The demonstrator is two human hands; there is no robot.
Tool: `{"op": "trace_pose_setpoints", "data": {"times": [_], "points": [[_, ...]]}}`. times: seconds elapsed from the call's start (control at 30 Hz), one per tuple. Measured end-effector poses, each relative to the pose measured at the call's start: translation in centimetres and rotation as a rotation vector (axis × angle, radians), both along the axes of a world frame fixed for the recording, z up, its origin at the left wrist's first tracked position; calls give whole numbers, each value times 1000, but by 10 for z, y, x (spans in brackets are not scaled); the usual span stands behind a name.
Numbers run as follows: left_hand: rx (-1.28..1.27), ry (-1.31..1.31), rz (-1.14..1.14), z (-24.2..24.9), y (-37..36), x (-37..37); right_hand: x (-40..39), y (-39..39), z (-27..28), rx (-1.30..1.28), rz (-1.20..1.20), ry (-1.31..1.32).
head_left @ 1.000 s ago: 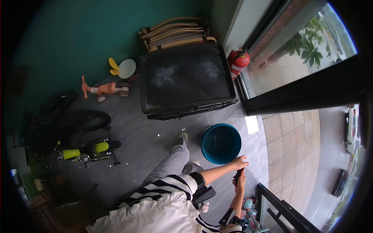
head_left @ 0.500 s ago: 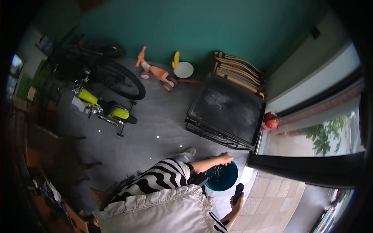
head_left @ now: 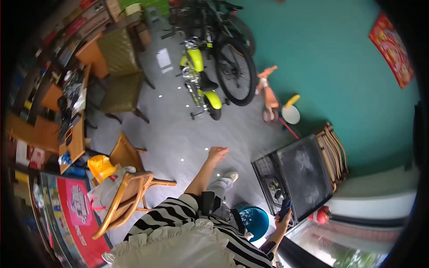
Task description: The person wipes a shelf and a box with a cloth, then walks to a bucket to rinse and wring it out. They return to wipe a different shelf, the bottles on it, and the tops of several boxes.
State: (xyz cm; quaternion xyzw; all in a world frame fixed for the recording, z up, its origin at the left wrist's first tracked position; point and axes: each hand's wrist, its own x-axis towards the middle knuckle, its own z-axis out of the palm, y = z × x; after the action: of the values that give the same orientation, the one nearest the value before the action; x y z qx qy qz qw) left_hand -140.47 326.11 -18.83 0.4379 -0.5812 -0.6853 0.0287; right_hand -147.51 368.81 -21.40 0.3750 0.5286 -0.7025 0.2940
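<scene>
My left hand (head_left: 218,154) is stretched out over the grey floor, its fingers loosely extended with nothing visible in them. On the right, my right hand (head_left: 283,215) is wrapped round a small dark object (head_left: 286,205) that I cannot identify, held upright beside the black crate. Between my body and the crate stands a teal bucket (head_left: 261,223) with pale, shiny contents that look like water. It is just left of my right hand.
A black crate (head_left: 304,174) stands at the right, with folded chairs (head_left: 333,156) behind it. A yellow-green toy motorcycle (head_left: 210,96), a bicycle and a scooter stand ahead. Left are a wooden chair (head_left: 129,201), a green chair (head_left: 120,96) and a cluttered desk.
The view has swung left, bringing in the chairs and desk. My left hand has moved from above the bucket out over the floor, its fingers opening. My right hand still holds the dark object.
</scene>
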Motion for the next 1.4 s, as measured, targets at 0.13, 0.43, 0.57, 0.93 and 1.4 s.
{"op": "trace_pose_setpoints", "data": {"times": [0.13,0.43,0.57,0.93,1.4], "points": [[115,-135,286,-19,-32,75,-15,-44,-23,-59,198,-92],[363,-145,512,-39,-93,155,-22,-134,-58,-289,-106,-404],[375,-183,543,-50,-152,183,-40,-151,-168,-145,-198,-587],[17,-189,817,-58,-335,242,-55,-456,-111,384,547,-372],[172,-116,1040,-63,-528,254,-110,-790,-187,-305,560,-407]]}}
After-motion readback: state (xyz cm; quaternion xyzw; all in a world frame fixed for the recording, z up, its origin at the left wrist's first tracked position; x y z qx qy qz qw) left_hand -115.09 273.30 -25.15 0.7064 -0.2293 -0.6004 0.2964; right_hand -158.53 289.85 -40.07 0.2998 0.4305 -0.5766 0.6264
